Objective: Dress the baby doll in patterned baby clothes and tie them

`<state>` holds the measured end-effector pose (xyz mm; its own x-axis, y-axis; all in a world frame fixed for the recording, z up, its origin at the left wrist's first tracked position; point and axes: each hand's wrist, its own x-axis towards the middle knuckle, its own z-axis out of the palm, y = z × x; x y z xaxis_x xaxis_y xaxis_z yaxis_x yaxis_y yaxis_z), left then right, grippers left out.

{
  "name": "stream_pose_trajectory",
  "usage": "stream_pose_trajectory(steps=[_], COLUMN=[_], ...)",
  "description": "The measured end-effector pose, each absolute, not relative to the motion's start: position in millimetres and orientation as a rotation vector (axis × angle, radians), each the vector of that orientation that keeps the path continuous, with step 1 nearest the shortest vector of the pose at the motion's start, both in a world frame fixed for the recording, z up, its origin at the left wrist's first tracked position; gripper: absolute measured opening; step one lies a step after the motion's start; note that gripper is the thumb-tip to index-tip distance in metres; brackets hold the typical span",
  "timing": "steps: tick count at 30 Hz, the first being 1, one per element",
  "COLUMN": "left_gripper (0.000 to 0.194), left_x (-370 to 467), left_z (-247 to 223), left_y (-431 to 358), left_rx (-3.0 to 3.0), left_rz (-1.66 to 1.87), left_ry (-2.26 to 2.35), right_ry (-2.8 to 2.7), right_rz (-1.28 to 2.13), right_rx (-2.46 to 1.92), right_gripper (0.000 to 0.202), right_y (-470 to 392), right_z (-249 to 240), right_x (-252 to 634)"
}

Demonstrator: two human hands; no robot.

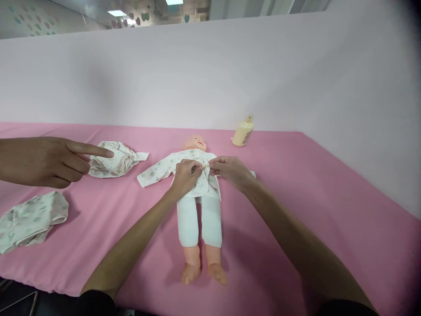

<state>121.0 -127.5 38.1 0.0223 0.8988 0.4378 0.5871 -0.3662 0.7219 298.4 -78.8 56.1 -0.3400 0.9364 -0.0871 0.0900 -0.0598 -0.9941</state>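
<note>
A baby doll [213, 265] lies on its back, feet toward me, in white trousers [188, 221] and a white printed wrap-front baby shirt [158, 172]. Over the doll's chest, my left hand [187, 175] pinches a narrow pale tie at the shirt front. My right hand [232, 170] is closed in a pinch on the tie from the other side, the fingertips of both hands almost meeting. One shirt sleeve is spread out to the left; the other is mostly hidden behind my right hand.
Another person's hand [62, 162] reaches in from the left, index finger pointing over a crumpled white cloth [115, 164]. A folded printed garment [34, 219] lies nearer on the pink mat [131, 245]. A yellowish pump bottle [243, 132] stands by the white wall [184, 79].
</note>
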Motion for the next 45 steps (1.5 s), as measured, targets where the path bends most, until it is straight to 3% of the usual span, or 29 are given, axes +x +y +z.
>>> stream_pose_trajectory(steps=[17, 32, 45], left_gripper=[0.018, 0.022, 0.022], left_x=[121.4, 120.0, 112.2], left_z=[38.7, 40.0, 41.0], left_y=[-128.9, -129.5, -131.7], left_rx=[1.89, 1.887, 1.884], left_rz=[1.297, 1.266, 1.126], left_ry=[1.496, 1.511, 1.471], right_ry=[-1.527, -1.582, -1.632], right_rz=[1.363, 1.484, 1.426], right_rx=[-1.205, -1.173, -1.13], right_gripper=[0.003, 0.033, 0.029], right_y=[-81.0, -81.7, -74.3], right_z=[53.4, 56.8, 47.3], right_x=[294.2, 291.7, 292.3])
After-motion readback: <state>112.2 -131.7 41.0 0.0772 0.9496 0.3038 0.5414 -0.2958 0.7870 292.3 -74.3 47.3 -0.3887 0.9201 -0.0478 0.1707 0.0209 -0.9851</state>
